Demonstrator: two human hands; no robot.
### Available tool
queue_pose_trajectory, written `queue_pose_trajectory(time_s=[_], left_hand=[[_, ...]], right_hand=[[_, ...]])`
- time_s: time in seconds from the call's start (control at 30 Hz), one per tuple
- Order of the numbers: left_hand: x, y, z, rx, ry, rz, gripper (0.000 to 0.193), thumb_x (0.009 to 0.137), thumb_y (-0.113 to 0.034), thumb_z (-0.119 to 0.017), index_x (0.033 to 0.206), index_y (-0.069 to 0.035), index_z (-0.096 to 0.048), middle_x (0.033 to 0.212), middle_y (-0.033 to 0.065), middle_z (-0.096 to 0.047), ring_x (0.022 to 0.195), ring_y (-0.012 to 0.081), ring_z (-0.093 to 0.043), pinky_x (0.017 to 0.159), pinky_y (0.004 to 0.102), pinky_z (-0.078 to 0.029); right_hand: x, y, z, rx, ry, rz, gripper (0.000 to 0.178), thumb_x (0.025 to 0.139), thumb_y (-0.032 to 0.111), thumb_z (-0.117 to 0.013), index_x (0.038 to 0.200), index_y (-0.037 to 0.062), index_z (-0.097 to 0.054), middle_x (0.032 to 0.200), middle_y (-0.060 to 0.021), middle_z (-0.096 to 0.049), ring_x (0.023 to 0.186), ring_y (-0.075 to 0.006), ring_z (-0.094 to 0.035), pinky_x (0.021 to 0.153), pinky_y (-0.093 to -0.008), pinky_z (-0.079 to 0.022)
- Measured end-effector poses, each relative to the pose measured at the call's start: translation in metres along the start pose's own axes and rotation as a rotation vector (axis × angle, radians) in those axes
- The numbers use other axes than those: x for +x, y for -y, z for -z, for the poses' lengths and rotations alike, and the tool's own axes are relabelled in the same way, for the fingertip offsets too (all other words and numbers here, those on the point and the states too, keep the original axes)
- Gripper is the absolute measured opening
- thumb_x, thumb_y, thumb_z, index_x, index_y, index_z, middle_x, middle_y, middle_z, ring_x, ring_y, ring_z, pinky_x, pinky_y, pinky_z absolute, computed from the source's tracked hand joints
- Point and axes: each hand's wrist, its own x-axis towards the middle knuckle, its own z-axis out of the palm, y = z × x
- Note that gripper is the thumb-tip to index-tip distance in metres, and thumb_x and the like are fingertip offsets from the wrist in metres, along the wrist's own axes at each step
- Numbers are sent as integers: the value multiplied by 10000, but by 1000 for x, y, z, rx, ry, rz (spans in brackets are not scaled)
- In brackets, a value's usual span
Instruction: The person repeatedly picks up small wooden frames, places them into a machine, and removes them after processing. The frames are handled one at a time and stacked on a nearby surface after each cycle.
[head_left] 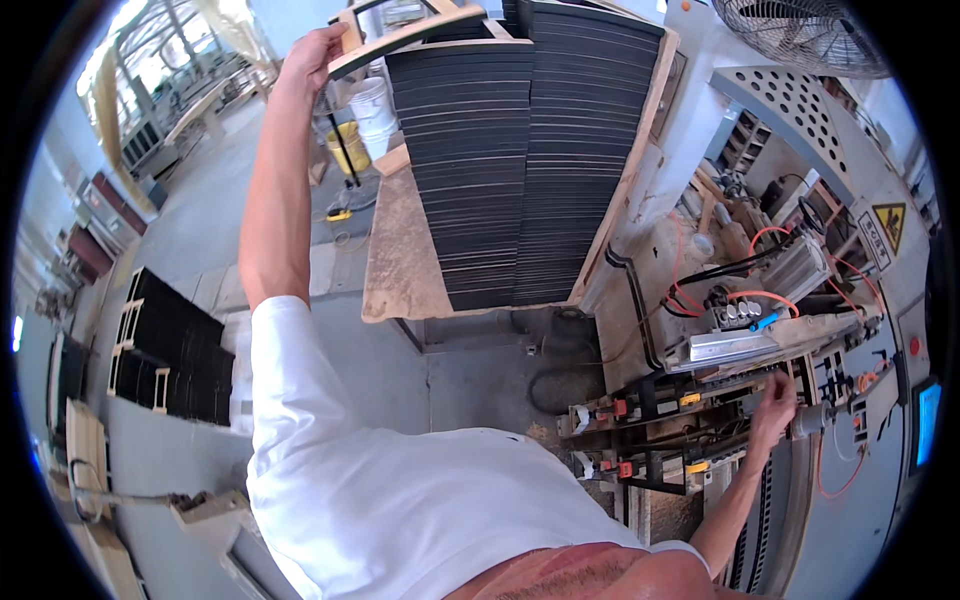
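Note:
My left hand [316,58] is raised at the far left of two tall stacks of dark-edged pieces. Its fingers are closed on the corner of a wooden frame [415,38] with a dark outer edge, tilted over the top of the left stack [460,170]. The right stack [590,150] stands close against it. Low on the right, my right hand [774,408] reaches into a machine, beside a metal rail [740,343] and a grey cylinder [811,420]. Its fingers are drawn together, and whatever they may hold is hidden.
A dusty wooden table [400,250] carries the stacks. Behind it stand a white bucket [372,105] and a yellow bucket [348,147]. Orange hoses [765,296] loop over the machine. A large fan [800,30] is at upper right, another dark stack [175,345] at left.

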Motion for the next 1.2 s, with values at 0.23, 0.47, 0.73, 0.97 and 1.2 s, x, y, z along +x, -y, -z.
queue_pose_trajectory(time_s=[0.23, 0.47, 0.73, 0.97, 1.2], left_hand=[[22, 46, -82, 291, 47, -20, 370, 833, -329, -702, 961, 18, -677, 805, 60, -661, 625, 127, -607, 546, 275, -498], [1, 61, -46, 93, -137, -151, 374, 900, -344, -604, 1073, -14, -638, 937, 59, -644, 757, 139, -607, 627, 290, -502], [-252, 168, -87, -111, -278, -220, 483, 1000, -358, -315, 1046, 52, -566, 927, 162, -583, 835, 229, -588, 744, 321, -470], [-468, 313, -250, 32, 950, 252, 316, 982, -232, -502, 1108, 42, -598, 774, 73, -648, 756, 145, -626, 735, 266, -511], [-559, 327, -322, 89, 1336, 337, 253, 953, -147, -555, 1109, 49, -594, 939, 114, -693, 873, 147, -656, 811, 264, -503]], right_hand=[[-98, 53, -6, -32, 64, -245, 140, 884, 66, -614, 990, -24, -633, 841, -49, -635, 765, -115, -566, 712, -262, -470], [-131, 98, 35, -244, -5, -210, 151, 878, 84, -617, 979, -25, -638, 827, -134, -667, 771, -188, -642, 727, -318, -499], [-149, 187, 179, -746, -278, -55, 197, 853, 147, -645, 1030, 62, -627, 998, -131, -659, 945, -337, -620, 806, -377, -489], [-183, 268, 312, -1399, -119, -147, 334, 836, 225, -641, 1140, 97, -586, 1125, -113, -621, 1072, -329, -559, 920, -428, -422], [-317, 317, 432, -1505, -131, -790, 310, 827, 283, -652, 1042, 69, -588, 958, -187, -648, 950, -364, -602, 816, -434, -457]])
